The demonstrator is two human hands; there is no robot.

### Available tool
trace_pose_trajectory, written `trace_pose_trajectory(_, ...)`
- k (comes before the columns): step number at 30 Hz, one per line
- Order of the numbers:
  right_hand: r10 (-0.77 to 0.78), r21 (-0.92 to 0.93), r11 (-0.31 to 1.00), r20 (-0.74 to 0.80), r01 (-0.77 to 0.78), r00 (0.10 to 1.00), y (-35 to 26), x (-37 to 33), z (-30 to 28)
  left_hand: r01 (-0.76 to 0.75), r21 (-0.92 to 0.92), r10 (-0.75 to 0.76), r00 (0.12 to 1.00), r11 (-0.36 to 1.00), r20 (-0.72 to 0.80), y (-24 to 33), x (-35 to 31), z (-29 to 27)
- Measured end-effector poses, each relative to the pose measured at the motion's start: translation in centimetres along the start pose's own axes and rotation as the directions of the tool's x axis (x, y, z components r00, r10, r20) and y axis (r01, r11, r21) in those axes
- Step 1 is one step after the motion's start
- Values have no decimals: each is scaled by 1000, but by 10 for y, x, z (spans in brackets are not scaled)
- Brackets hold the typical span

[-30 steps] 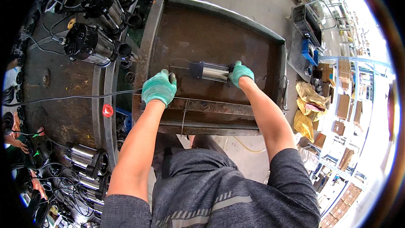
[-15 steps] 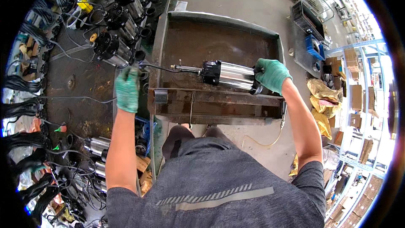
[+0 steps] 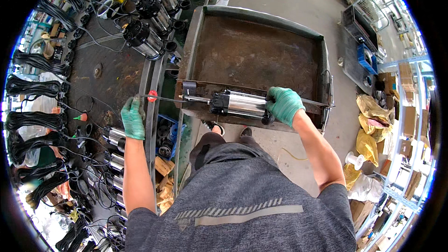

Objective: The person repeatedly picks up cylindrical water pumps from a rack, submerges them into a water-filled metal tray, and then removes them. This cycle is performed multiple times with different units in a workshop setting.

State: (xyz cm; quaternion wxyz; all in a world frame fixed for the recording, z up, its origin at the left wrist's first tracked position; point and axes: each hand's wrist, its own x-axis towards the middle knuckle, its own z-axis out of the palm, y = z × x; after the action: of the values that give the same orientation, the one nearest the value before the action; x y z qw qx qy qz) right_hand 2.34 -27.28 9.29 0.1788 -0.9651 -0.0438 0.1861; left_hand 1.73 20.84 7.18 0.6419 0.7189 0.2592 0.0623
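Note:
A pump-like unit (image 3: 246, 104) with a shiny steel cylinder and black ends lies level over the near ledge of a metal trough (image 3: 192, 42). My right hand (image 3: 285, 105), in a green glove, grips its right end; the fingertips are partly hidden behind it. From its left end comes a metal fitting (image 3: 196, 98), and a black cable (image 3: 168, 99) runs on to the left. At the bench edge my left hand (image 3: 133, 120), also green-gloved, is closed on that cable. Close beside those fingers, along the cable, is a small red piece (image 3: 152, 95).
Similar steel-and-black units (image 3: 145, 41) stand along the left bench (image 3: 105, 72), with coiled black cables (image 3: 35, 120) at its far side. Beneath the bench edge sits a blue crate (image 3: 170, 135). Shelving (image 3: 406, 191) and yellow bags (image 3: 367, 147) line the right.
The unit has come toward me, from above the trough's basin to its near ledge, with my right hand on it. My left hand has drawn back along the bench edge. The view has shifted too.

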Motion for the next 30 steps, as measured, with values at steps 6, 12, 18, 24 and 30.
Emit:
trace_pose_trajectory(6, 5, -39, 999, -34, -6, 999, -2, -15, 21, -320, 495, 261, 947, 808, 187, -74, -17, -58)
trace_pose_trajectory(12, -43, -34, 999, -68, 41, 997, 3, -22, 46, -506, 757, 223, 862, 413, 454, -86, -58, -61)
trace_pose_trajectory(18, -37, -37, 999, -50, 35, 998, 5, -22, 44, -366, 529, 175, 910, 766, 375, -75, -32, 45)
trace_pose_trajectory(24, -2, -47, 999, -21, 1, 1000, 3, -25, 38, -386, 451, -27, 735, 805, 678, -93, 28, 99)
trace_pose_trajectory(30, 16, -31, 999, -99, -19, 995, 6, -30, 47, -133, 438, -230, 698, 889, 679, -110, 43, 109)
